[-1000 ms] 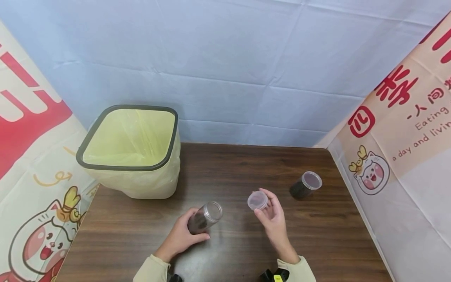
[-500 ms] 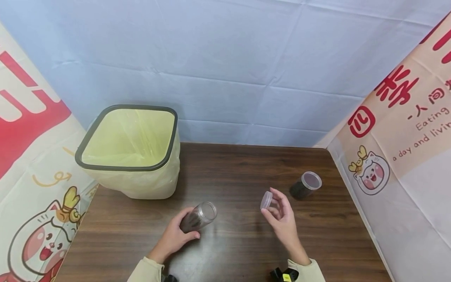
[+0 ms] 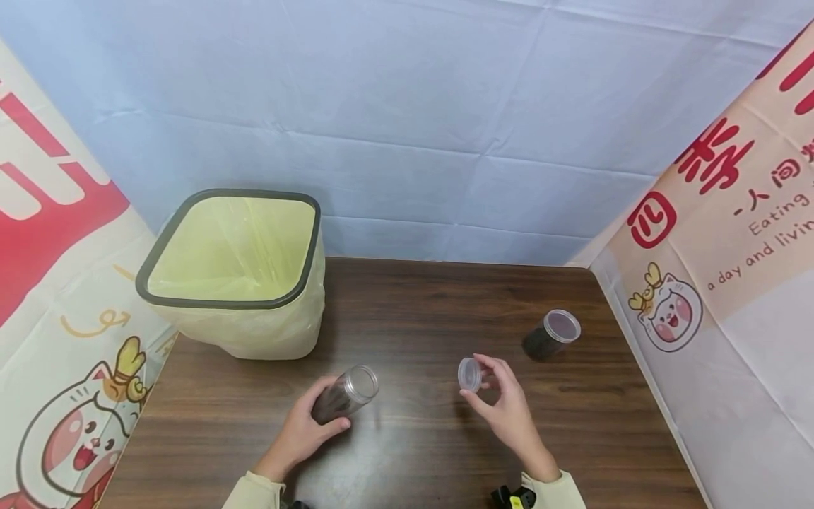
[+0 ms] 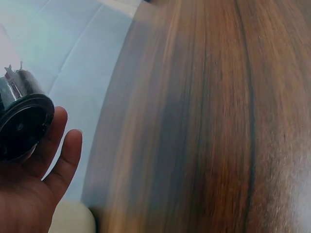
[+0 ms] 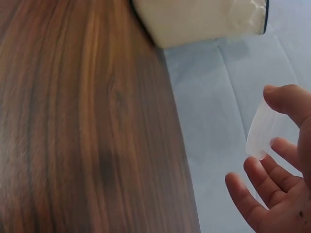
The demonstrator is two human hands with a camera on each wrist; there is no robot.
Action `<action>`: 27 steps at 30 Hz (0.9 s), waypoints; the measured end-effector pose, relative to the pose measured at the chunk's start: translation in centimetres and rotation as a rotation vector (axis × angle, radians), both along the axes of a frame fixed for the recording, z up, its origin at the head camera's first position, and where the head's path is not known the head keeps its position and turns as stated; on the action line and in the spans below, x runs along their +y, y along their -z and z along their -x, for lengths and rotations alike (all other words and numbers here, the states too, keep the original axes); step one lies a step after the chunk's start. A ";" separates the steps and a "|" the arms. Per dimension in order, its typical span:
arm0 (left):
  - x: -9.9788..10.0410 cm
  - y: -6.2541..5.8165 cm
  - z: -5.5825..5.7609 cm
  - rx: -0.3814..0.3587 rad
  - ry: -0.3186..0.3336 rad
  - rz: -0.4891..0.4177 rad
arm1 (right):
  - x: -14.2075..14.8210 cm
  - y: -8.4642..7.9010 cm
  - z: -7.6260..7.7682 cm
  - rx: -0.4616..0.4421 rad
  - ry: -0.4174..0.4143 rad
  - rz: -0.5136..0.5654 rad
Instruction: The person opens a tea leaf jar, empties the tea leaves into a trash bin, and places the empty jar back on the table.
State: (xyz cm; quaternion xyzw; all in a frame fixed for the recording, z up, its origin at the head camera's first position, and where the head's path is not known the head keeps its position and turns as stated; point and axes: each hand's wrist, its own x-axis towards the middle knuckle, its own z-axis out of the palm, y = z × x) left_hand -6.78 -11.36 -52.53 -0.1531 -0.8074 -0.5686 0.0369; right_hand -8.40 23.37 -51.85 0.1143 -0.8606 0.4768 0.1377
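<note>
My left hand (image 3: 304, 428) grips a clear plastic jar (image 3: 343, 396) with dark contents low inside; its mouth is uncovered and tilts to the right. In the left wrist view the dark round base of the jar (image 4: 24, 127) faces the camera, above the palm. My right hand (image 3: 509, 410) pinches a translucent screw lid (image 3: 470, 375) by its edge between thumb and fingers, its hollow side turned left. The right wrist view shows the lid (image 5: 265, 128) edge-on. Beyond the right hand a second jar (image 3: 548, 338), dark inside and covered by a lid, stands on the table.
A pale yellow bin (image 3: 280, 332) with a dark rim and a plastic liner stands at the back left of the brown wooden table (image 3: 420, 304). Cloth backdrops (image 3: 407, 141) rise behind the table and along both sides.
My left hand and the jar have moved left and slightly nearer. The right hand first went right with the lid, then came lower and back left, and the lid has turned.
</note>
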 end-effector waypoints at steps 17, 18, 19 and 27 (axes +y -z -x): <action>-1.5 -0.8 -0.3 -0.001 -0.011 -0.006 | 1.0 3.2 0.0 -0.056 0.036 -0.388; -1.6 -0.9 -0.3 0.000 -0.011 -0.004 | 1.0 3.3 -0.1 -0.063 0.039 -0.400; -1.6 -0.9 -0.3 0.003 -0.013 -0.005 | 1.0 3.5 -0.1 -0.070 0.042 -0.411; -2.0 -1.3 -0.3 0.046 -0.041 -0.034 | 1.1 4.6 -0.3 -0.113 0.035 -0.475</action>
